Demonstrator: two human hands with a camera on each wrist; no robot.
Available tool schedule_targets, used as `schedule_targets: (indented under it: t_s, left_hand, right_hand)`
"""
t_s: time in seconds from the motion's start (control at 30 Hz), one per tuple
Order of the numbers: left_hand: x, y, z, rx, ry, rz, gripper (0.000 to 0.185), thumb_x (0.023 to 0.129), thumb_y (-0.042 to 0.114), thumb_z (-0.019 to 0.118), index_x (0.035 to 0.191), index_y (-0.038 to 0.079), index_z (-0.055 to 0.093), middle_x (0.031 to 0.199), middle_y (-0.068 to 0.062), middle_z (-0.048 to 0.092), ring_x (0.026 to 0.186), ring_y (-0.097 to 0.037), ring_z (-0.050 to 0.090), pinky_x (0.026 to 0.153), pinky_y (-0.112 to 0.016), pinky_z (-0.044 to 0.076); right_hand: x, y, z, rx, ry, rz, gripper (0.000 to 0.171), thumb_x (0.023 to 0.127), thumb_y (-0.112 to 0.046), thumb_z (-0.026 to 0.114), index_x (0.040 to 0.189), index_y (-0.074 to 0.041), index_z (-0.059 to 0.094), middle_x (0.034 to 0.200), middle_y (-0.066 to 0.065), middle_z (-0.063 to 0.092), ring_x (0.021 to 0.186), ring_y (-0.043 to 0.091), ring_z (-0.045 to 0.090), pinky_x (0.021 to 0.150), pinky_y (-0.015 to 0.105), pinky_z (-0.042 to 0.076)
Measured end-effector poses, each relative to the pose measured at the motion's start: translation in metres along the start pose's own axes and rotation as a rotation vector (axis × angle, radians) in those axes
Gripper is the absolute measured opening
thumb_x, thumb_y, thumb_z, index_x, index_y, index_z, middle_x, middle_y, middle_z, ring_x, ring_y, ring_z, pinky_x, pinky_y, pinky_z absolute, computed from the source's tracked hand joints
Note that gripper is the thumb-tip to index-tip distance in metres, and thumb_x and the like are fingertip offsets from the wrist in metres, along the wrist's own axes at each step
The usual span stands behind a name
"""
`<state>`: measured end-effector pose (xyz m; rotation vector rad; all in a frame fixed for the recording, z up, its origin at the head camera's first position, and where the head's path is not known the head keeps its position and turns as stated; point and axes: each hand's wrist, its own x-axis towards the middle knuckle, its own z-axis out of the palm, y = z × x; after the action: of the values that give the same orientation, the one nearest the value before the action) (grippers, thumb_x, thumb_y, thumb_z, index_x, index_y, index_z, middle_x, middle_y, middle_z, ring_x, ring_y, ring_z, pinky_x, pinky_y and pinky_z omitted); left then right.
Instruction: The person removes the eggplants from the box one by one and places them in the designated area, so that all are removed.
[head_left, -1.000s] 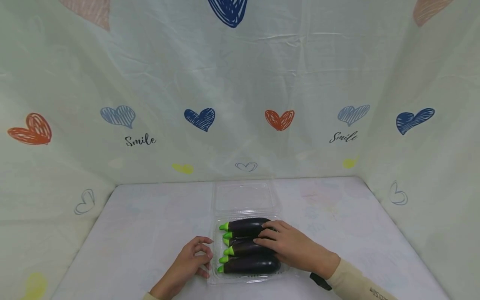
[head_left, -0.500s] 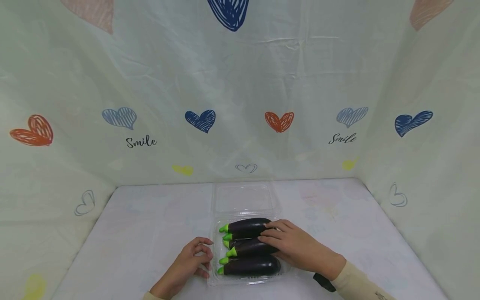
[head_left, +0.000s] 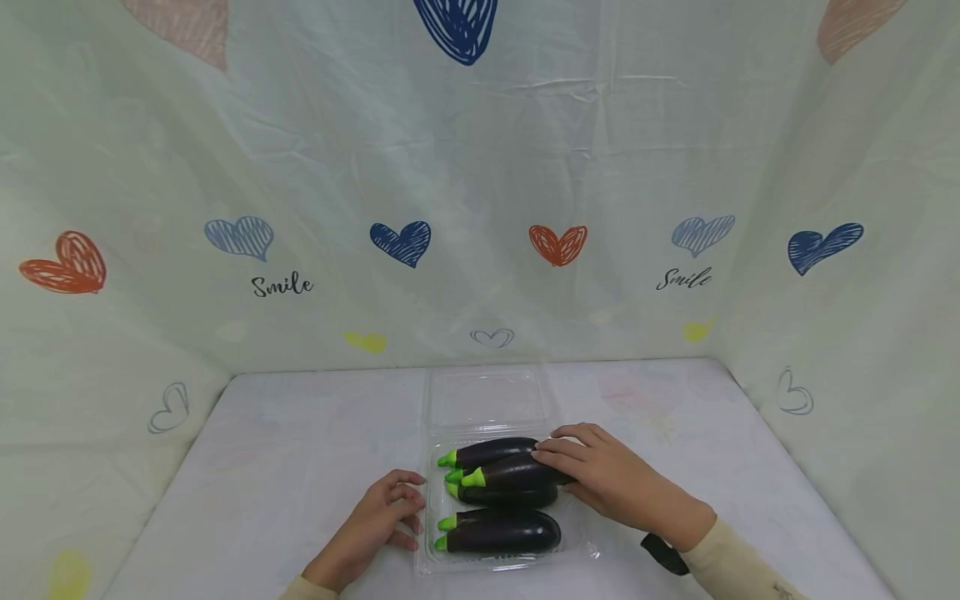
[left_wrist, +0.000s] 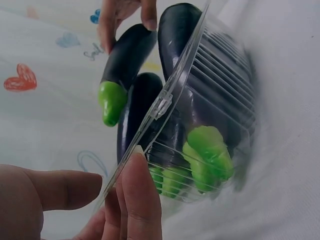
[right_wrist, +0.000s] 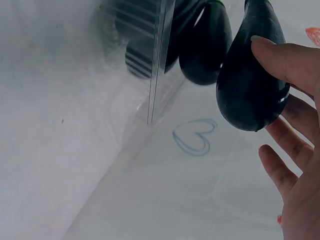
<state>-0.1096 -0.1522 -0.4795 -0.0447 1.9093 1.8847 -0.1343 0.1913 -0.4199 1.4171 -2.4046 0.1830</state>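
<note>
My right hand (head_left: 611,475) grips the thick end of a dark purple eggplant (head_left: 517,472) with a bright green stem, raised above the others. In the right wrist view, the thumb lies across this eggplant (right_wrist: 252,75) and the fingers come round its far side. Several more eggplants (head_left: 506,532) lie side by side in a clear plastic clamshell container (head_left: 429,560), stems to the left. My left hand (head_left: 375,517) is at the container's left side. The left wrist view shows its thumb and fingers pinching the rim (left_wrist: 131,156).
Behind the eggplants the container's clear lid (head_left: 487,398) lies folded back on the white table (head_left: 315,442). A pale curtain (head_left: 480,150) with printed hearts hangs around the back and sides. A dark strap (head_left: 664,554) shows by the right wrist.
The right hand has lifted an eggplant from among the others and shifted it slightly right and back. A gap now shows above the front eggplants. The left hand stays at the container's side.
</note>
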Motion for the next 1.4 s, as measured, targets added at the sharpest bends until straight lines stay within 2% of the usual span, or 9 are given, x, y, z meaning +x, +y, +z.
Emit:
schedule_targets:
  t_s: [0.33, 0.53, 0.77, 1.07, 1.1, 1.27, 1.3, 1.33, 1.4]
  left_hand:
    - [0.001, 0.002, -0.001, -0.006, -0.006, 0.01, 0.04, 0.089, 0.007, 0.054, 0.123, -0.007, 0.039, 0.088, -0.007, 0.054, 0.07, -0.018, 0.057, 0.055, -0.034, 0.054]
    - [0.002, 0.001, -0.002, -0.013, -0.009, 0.016, 0.04, 0.089, 0.007, 0.055, 0.123, -0.007, 0.038, 0.088, -0.006, 0.053, 0.07, -0.017, 0.057, 0.055, -0.034, 0.054]
    - [0.004, -0.003, -0.004, -0.023, -0.037, 0.043, 0.042, 0.091, 0.01, 0.055, 0.124, -0.007, 0.038, 0.089, -0.006, 0.052, 0.071, -0.018, 0.057, 0.056, -0.034, 0.054]
    - [0.004, -0.005, -0.003, -0.031, -0.029, 0.042, 0.04, 0.09, 0.007, 0.056, 0.123, -0.007, 0.039, 0.088, -0.006, 0.052, 0.069, -0.018, 0.057, 0.054, -0.034, 0.054]
    - [0.004, -0.005, -0.003, -0.031, -0.027, 0.041, 0.04, 0.09, 0.007, 0.056, 0.123, -0.007, 0.039, 0.087, -0.006, 0.052, 0.069, -0.018, 0.057, 0.054, -0.034, 0.054]
    - [0.003, -0.005, -0.002, -0.035, -0.027, 0.04, 0.04, 0.09, 0.008, 0.057, 0.123, -0.006, 0.039, 0.088, -0.006, 0.052, 0.07, -0.018, 0.057, 0.055, -0.034, 0.054]
    - [0.003, -0.005, -0.002, -0.037, -0.028, 0.04, 0.04, 0.09, 0.008, 0.057, 0.123, -0.006, 0.039, 0.088, -0.007, 0.052, 0.07, -0.018, 0.057, 0.055, -0.034, 0.054]
    - [0.003, -0.005, -0.002, -0.038, -0.028, 0.039, 0.04, 0.09, 0.008, 0.057, 0.123, -0.006, 0.039, 0.089, -0.007, 0.052, 0.07, -0.018, 0.057, 0.055, -0.034, 0.054]
    - [0.002, -0.004, -0.002, -0.037, -0.026, 0.037, 0.04, 0.09, 0.008, 0.057, 0.123, -0.006, 0.039, 0.089, -0.007, 0.052, 0.07, -0.018, 0.057, 0.055, -0.033, 0.054]
  right_hand:
    - [-0.009, 0.022, -0.01, -0.006, 0.063, 0.076, 0.068, 0.065, -0.011, 0.082, 0.127, -0.012, 0.055, 0.124, -0.001, 0.056, 0.112, 0.023, 0.048, 0.091, 0.041, 0.043]
    - [-0.017, 0.038, -0.015, -0.011, 0.073, 0.148, 0.07, 0.065, -0.011, 0.083, 0.128, -0.014, 0.055, 0.125, -0.002, 0.056, 0.112, 0.022, 0.048, 0.092, 0.04, 0.041]
    - [-0.029, 0.059, -0.013, -0.006, 0.109, 0.171, 0.068, 0.064, -0.009, 0.083, 0.126, -0.011, 0.056, 0.123, 0.001, 0.058, 0.112, 0.024, 0.049, 0.092, 0.041, 0.039]
    - [-0.045, 0.079, -0.007, -0.019, 0.12, 0.201, 0.068, 0.063, -0.006, 0.083, 0.126, -0.009, 0.056, 0.121, 0.003, 0.058, 0.11, 0.025, 0.05, 0.089, 0.043, 0.041]
    - [-0.046, 0.081, -0.007, -0.02, 0.116, 0.207, 0.063, 0.068, -0.014, 0.082, 0.126, -0.009, 0.056, 0.121, 0.003, 0.058, 0.11, 0.025, 0.05, 0.089, 0.043, 0.041]
    - [-0.054, 0.091, -0.005, -0.039, 0.094, 0.25, 0.062, 0.07, -0.015, 0.081, 0.126, -0.009, 0.056, 0.122, 0.003, 0.058, 0.11, 0.025, 0.05, 0.089, 0.043, 0.042]
    - [-0.056, 0.093, -0.005, -0.042, 0.09, 0.257, 0.062, 0.069, -0.015, 0.081, 0.126, -0.009, 0.056, 0.122, 0.003, 0.058, 0.11, 0.025, 0.05, 0.089, 0.043, 0.042]
    - [-0.057, 0.096, -0.003, -0.049, 0.089, 0.266, 0.066, 0.065, -0.007, 0.082, 0.126, -0.009, 0.056, 0.122, 0.003, 0.058, 0.109, 0.025, 0.05, 0.089, 0.043, 0.042]
    - [-0.061, 0.1, -0.001, -0.052, 0.09, 0.281, 0.067, 0.065, -0.007, 0.082, 0.126, -0.009, 0.056, 0.121, 0.003, 0.058, 0.108, 0.025, 0.05, 0.088, 0.044, 0.043]
